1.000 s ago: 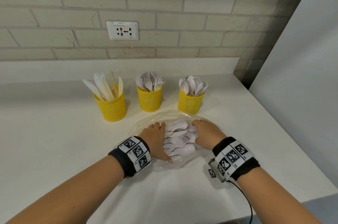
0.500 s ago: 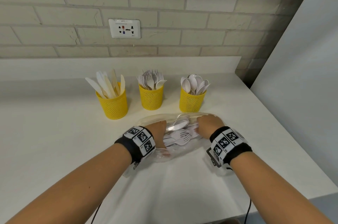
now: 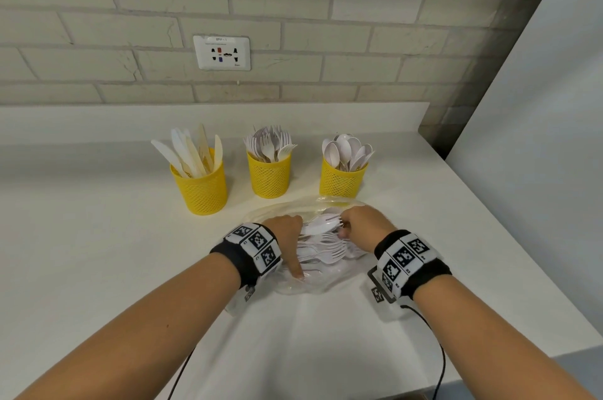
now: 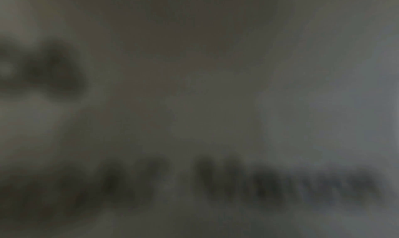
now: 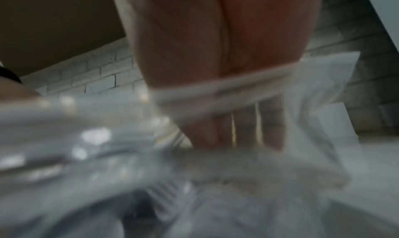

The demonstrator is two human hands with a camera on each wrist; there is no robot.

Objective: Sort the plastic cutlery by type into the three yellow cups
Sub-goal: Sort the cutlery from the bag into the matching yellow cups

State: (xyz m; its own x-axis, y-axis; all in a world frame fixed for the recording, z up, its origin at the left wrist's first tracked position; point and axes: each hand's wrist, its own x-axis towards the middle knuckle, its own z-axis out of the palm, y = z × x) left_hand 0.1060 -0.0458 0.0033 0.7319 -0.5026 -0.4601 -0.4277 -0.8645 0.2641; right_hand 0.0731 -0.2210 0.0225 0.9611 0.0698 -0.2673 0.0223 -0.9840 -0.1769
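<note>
As the hands close in:
Change: both have bunched the cutlery pile tighter than a second ago; gathering, not yet sorting.
Grip: right hand curls round pieces; left hand presses flat.
Place: lower centre on the tabletop, below the three cups.

- Three yellow mesh cups in a row near the backsplash: knife cup left, fork cup middle, spoon cup right. Gaps between them; the left gap looks narrower.
- Utensils stick up and fan out above every rim, crowding each mouth from above.
- Clear plastic bag of cutlery lies just in front of the fork and spoon cups, its far edge close to the spoon cup.
- Open counter left of the bag and in front of the knife cup.
- Light panel rises beside the counter's right edge.
- Cables trail off the near edge.
</note>
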